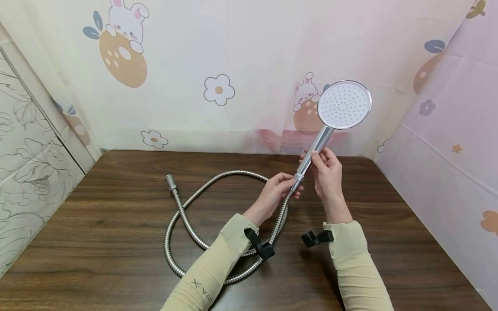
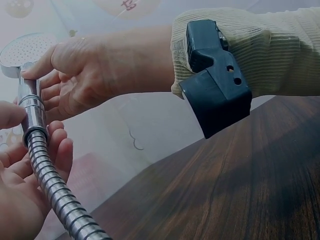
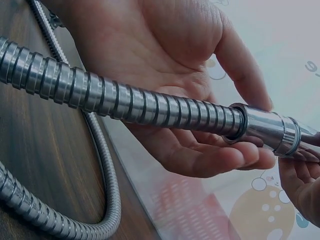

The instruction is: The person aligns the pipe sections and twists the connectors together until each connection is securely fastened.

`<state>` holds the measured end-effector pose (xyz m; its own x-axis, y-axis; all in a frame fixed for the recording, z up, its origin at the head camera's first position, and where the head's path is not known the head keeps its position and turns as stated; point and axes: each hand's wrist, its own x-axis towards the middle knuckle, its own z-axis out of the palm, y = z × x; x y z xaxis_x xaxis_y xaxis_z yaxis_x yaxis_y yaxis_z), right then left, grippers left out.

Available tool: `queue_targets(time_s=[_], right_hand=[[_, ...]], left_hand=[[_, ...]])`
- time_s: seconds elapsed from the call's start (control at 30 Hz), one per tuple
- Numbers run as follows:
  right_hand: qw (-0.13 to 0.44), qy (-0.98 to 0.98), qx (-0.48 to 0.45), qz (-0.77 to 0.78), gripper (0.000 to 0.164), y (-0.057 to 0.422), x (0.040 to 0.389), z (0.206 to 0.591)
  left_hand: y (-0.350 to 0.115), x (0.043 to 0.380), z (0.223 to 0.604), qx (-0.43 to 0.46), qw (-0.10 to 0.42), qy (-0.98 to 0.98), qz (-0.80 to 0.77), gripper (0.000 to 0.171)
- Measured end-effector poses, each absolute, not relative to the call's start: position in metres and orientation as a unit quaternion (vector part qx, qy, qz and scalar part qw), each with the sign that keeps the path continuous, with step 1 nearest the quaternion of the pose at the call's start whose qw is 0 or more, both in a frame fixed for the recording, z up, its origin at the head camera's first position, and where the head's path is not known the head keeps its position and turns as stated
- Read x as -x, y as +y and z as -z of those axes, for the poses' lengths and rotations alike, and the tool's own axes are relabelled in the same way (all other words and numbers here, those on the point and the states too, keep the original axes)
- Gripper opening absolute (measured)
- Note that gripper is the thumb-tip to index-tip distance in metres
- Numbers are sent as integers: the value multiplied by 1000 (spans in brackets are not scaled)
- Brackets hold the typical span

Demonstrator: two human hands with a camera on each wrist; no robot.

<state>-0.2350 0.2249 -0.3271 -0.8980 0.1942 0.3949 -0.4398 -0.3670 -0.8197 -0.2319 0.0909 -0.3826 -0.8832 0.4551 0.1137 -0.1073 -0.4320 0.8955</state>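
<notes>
A chrome shower head (image 1: 344,105) with a round white nozzle face is held up at a tilt above the table's back right. My right hand (image 1: 327,172) grips its handle (image 1: 320,140), thumb in front and fingers behind. Just below, my left hand (image 1: 272,194) pinches the hose's chrome end nut (image 3: 260,125) between thumb and fingers. This nut sits against the handle's lower end, in line with it. From there the ribbed metal hose (image 1: 168,242) runs down and loops across the table. Its other end fitting (image 1: 170,181) lies to the left.
The dark wood table (image 1: 97,242) reaches back to a patterned cloth (image 1: 186,52) hung behind it. More cloth hangs along the right side, and a flower-line panel (image 1: 31,172) stands at the left. Each wrist wears a black camera mount (image 2: 215,90).
</notes>
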Motion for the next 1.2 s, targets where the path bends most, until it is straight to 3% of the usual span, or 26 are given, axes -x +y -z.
queue_targets(time_s=[0.13,0.33,0.73,1.2], right_hand=[[196,-532,-110,-816,21,224,235,327],[199,-529,-110,-817,22,224,236,328],[200,-531,-109,-816,14,223,236,329],[201,-526,-113,-819,16,221,237,328]], left_hand=[[90,232,382,-162,164,503,-833,11],[90,233,381,-157,162,510,-830,12],[88,232,380,-173,210,504,-820,25],[84,237,382,-171,187,519,-817,24]])
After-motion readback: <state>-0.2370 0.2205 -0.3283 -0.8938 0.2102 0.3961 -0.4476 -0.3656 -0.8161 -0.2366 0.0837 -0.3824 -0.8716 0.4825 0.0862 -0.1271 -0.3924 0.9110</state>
